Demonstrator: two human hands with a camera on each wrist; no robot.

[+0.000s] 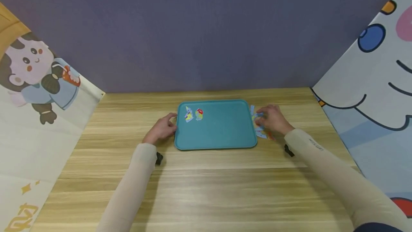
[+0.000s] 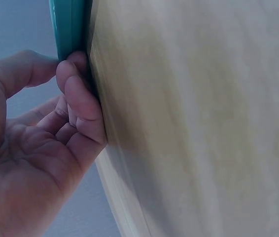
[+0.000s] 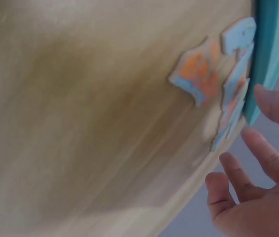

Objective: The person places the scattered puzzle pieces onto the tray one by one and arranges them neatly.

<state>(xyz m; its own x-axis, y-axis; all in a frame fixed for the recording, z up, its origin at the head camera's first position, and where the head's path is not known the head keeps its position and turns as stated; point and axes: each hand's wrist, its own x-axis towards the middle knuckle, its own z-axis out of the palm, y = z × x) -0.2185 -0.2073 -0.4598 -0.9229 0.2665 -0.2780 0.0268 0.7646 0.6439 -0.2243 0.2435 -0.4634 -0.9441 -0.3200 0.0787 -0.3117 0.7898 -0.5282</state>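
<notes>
A teal rectangular tray (image 1: pixel 222 126) lies on the wooden table. My left hand (image 1: pixel 163 128) holds its left edge, thumb on the rim and the other fingers curled beneath it in the left wrist view. Inside the tray, toward its upper left, are two small patches of joined puzzle pieces, one purple and yellow (image 1: pixel 189 114), one red and green (image 1: pixel 199 114). Along the right edge my right hand (image 1: pixel 273 120) hovers over loose blue and orange pieces. Its fingers are spread and slightly bent around nothing in the right wrist view, close to an orange puzzle piece (image 3: pixel 196 73).
Light wood-grain table (image 1: pixel 206 189) extends around the tray. A dark blue-grey panel (image 1: pixel 206 35) stands behind it. Cartoon-printed panels flank the left (image 1: pixel 42 146) and right (image 1: pixel 363 146) sides.
</notes>
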